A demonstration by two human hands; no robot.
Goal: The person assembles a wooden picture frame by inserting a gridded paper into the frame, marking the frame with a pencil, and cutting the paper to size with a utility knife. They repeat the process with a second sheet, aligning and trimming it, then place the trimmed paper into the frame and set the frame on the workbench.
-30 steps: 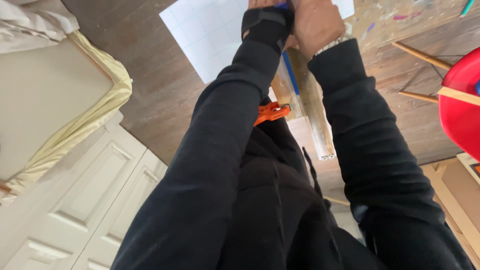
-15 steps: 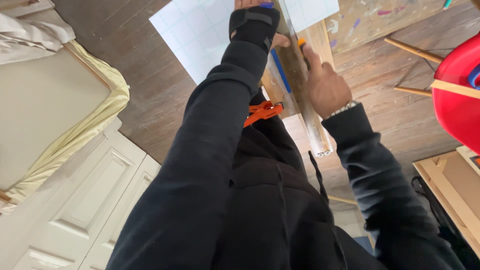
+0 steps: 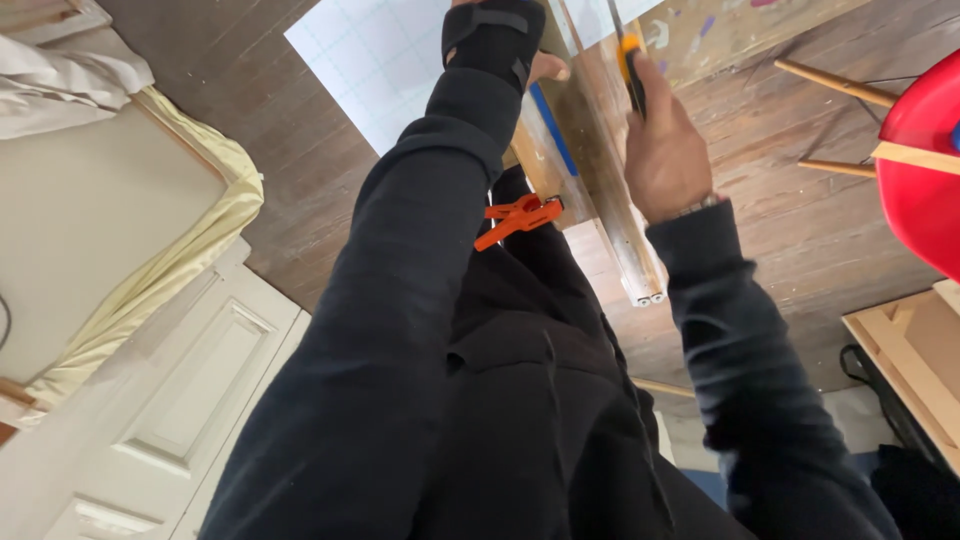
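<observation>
- While our right hand (image 3: pixel 668 150) is clenched around a utility knife (image 3: pixel 630 72) with a yellow and black handle, the blade end runs out of the top of the frame, so we cannot see where it meets the sheet
- Our left hand (image 3: pixel 505 45), in a black wrist brace, presses down flat on a long metal straightedge (image 3: pixel 612 215); its fingers are mostly cut off by the frame edge, so we cannot tell whether they curl around anything
- We see the straightedge lying lengthwise along a narrow wooden board (image 3: pixel 590 160), its near end overhanging towards us, with a strip of blue tape (image 3: pixel 552 130) beside it
- Under our left arm lies a white gridded sheet (image 3: pixel 385 60), well up the frame
- We judge the cut along the straightedge to be under way or just starting; no severed edge shows, so how much is left cannot be read
- An orange spring clamp (image 3: pixel 517 218) sits at the board's near edge, a red chair (image 3: pixel 925 170) stands to the right, and the wooden floor (image 3: pixel 800 240) lies below
</observation>
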